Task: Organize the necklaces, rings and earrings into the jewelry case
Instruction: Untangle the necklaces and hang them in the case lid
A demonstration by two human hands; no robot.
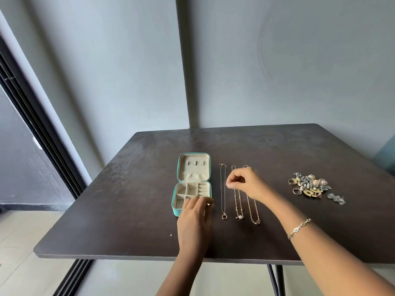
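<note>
Dark table (128,189): case (193,167) left, far half bare.

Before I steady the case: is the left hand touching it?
Touching. The head view shows the left hand lying on the near right corner of the open jewelry case, fingers overlapping its rim.

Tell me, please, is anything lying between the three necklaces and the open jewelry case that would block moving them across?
Nothing visible does. The three necklaces lie just right of the jewelry case, with only bare table between. The left hand rests on the case's near right corner, covering some compartments; the right hand is over the middle necklace.
</note>
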